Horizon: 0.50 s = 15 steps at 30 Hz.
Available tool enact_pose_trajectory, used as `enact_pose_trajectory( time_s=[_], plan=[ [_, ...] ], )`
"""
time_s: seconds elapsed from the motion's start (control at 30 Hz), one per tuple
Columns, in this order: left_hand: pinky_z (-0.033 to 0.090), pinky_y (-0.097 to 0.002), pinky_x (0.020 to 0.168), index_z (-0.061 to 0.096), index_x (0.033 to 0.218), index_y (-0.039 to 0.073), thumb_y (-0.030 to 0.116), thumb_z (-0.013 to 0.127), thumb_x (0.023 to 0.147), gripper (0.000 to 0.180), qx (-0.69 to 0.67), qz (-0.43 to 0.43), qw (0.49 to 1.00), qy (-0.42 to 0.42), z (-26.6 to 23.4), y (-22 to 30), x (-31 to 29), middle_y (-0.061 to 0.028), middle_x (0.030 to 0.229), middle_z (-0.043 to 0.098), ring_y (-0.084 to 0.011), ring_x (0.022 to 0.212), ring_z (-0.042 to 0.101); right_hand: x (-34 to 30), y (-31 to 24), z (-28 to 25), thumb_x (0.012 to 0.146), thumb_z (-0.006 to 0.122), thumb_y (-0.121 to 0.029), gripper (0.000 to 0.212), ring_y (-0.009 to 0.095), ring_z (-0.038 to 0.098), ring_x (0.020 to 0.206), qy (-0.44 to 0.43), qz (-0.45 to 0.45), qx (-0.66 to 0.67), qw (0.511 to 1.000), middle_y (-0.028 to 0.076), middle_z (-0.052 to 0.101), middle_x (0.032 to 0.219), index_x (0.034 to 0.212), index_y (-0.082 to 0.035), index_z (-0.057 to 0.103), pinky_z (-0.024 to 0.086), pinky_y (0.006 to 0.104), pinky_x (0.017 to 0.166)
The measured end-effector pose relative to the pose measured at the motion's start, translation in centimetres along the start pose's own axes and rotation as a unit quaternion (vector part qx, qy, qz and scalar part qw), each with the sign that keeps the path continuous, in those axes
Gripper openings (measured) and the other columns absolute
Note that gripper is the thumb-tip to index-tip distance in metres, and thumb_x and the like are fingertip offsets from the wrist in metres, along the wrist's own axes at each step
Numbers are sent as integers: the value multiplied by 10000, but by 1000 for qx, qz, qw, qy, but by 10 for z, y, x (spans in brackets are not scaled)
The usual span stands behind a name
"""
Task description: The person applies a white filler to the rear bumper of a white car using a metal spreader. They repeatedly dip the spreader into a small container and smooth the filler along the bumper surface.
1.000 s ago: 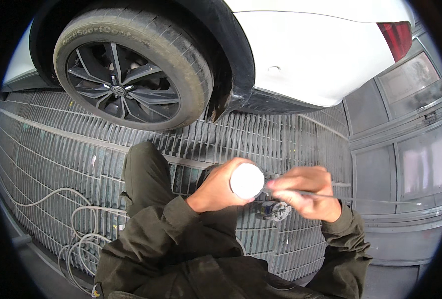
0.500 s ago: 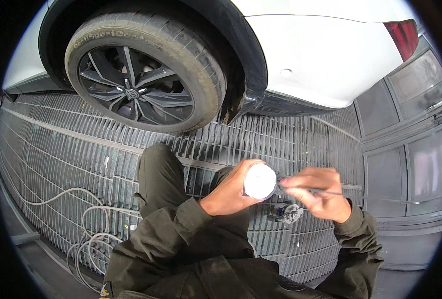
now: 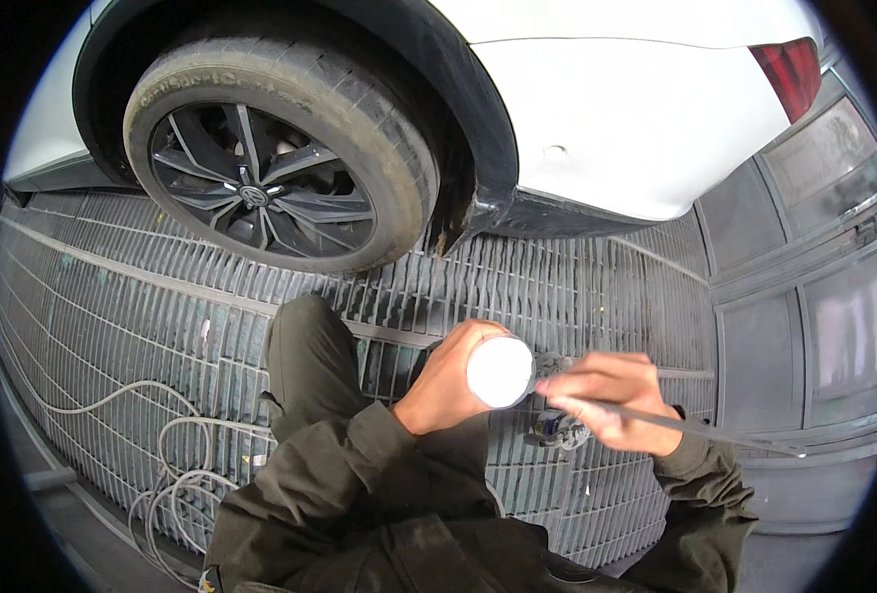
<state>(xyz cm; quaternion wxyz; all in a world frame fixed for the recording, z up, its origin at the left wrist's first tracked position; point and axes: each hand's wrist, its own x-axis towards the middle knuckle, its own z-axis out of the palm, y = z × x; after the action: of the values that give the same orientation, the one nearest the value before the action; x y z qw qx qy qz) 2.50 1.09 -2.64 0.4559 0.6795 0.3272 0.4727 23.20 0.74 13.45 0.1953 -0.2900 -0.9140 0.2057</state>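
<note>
My left hand [image 3: 445, 379] is wrapped round the side of a round cup [image 3: 501, 373], whose top shows bright white. Whether that white is a lid or the contents, I cannot tell. Just right of the cup, my right hand [image 3: 612, 400] pinches a long thin grey stick [image 3: 720, 433]. The stick's far end points out to the right, past my wrist. Its near end is hidden by my fingers, close to the cup's rim. Below and between the hands, a crumpled grey-and-dark object [image 3: 559, 428] lies on the floor, its kind unclear.
Ahead stands a white car [image 3: 616, 119] with a dusty rear wheel [image 3: 256, 188] and dark lower trim. Metal grating [image 3: 142, 296] forms the floor. At the left, a coiled pale hose [image 3: 176, 474] lies on it. Grey panels [image 3: 765, 346] rise on the right.
The cup and my left hand have shifted slightly left and down in view. My right hand has moved slightly left, and the stick's outer end now tilts lower.
</note>
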Motion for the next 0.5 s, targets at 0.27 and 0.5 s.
enact_pose_trajectory(
  time_s=[0.27, 0.5],
  plan=[
    [530, -407, 971, 468, 1328, 42, 212, 945, 687, 817, 38, -76, 994, 68, 9, 2, -5, -172, 1232, 640, -317, 1151, 658, 1, -7, 7, 850, 800, -60, 187, 217, 699, 634, 55, 77, 48, 994, 121, 742, 841, 1030, -20, 770, 545, 310, 559],
    [393, -444, 1109, 397, 1427, 24, 112, 871, 739, 840, 27, 32, 996, -78, 7, 1, -10, -190, 1371, 463, -366, 1294, 472, 15, 8, -26, 856, 775, -81, 170, 214, 725, 694, -46, 10, 108, 993, 133, 752, 868, 1012, -13, 779, 564, 318, 572]
  ],
)
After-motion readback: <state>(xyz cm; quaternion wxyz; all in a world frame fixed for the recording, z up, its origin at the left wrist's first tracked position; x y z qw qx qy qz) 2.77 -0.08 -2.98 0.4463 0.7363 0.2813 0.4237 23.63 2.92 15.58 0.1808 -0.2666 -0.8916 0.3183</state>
